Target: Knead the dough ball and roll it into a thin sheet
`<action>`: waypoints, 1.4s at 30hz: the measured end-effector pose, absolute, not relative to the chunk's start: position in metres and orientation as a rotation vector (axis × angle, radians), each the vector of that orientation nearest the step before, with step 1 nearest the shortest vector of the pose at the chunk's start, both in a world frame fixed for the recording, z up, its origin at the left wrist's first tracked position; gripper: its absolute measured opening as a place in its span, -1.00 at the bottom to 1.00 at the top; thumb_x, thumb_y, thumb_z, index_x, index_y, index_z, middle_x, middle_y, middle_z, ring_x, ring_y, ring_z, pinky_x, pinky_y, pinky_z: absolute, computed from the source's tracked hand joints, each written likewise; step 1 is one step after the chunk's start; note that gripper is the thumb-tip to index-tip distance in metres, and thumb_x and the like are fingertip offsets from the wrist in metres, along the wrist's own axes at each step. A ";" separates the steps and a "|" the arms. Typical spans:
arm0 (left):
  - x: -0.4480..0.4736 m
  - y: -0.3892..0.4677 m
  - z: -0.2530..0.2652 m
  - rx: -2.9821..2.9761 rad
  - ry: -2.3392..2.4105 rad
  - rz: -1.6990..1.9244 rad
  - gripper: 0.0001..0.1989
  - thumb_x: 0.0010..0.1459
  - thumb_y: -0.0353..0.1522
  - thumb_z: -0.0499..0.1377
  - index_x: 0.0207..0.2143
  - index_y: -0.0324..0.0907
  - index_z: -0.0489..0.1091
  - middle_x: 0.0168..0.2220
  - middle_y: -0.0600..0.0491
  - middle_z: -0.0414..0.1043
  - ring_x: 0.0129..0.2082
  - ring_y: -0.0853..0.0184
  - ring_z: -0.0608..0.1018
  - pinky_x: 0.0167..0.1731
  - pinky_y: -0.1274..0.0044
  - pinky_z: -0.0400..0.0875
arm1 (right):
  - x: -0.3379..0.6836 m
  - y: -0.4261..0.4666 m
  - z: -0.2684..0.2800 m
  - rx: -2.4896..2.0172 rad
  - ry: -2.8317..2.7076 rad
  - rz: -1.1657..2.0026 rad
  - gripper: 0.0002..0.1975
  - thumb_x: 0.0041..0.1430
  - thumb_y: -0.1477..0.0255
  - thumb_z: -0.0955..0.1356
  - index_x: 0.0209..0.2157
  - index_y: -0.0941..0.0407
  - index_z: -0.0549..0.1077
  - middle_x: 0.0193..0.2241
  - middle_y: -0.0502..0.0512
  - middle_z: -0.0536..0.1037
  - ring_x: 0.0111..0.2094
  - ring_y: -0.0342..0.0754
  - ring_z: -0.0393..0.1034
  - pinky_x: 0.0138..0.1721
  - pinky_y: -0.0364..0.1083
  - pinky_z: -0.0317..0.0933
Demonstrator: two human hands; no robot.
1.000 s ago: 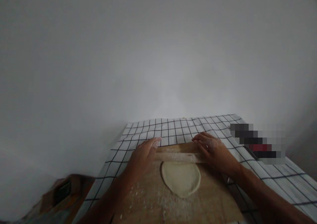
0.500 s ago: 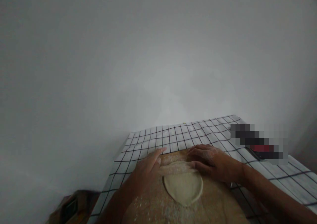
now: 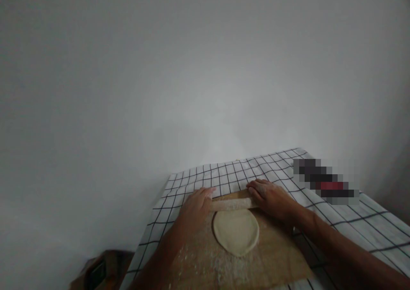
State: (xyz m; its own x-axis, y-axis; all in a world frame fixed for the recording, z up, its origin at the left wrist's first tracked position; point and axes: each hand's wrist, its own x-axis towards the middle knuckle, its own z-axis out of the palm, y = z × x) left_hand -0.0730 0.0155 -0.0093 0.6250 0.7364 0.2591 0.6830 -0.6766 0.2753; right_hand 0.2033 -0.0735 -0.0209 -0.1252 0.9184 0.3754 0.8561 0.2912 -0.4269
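Observation:
A pale, flour-dusted rolling pin (image 3: 232, 204) lies crosswise at the far edge of a flattened round of dough (image 3: 236, 233). My left hand (image 3: 196, 204) is closed over the pin's left end. On the other end rests my right hand (image 3: 269, 197), its fingers curled over the wood. The pin's two ends are hidden under my hands. Beneath everything is a wooden board (image 3: 272, 262) with loose flour scattered on its near part. The dough is fully on the board and slightly pointed at its near side.
A white cloth with black grid lines (image 3: 221, 178) covers the table, which meets a plain wall (image 3: 205, 89). At the right of the cloth lies a pixelated dark and red object (image 3: 326, 183). A brown box-like thing (image 3: 102, 268) stands low at the left.
The rolling pin and both hands have moved away from me, off most of the dough to its far edge. More of the dough now shows.

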 end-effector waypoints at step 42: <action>-0.072 -0.010 0.001 2.699 1.240 0.443 -0.64 0.38 -0.16 -0.12 -0.41 -0.11 0.26 -0.48 0.14 0.35 -0.44 0.34 0.42 -0.42 0.54 0.19 | 0.203 -0.096 0.005 -1.311 -2.230 0.408 -0.63 0.22 0.04 0.35 -0.28 0.08 0.41 -0.31 0.02 0.49 -0.30 -0.08 0.34 -0.35 -0.15 0.11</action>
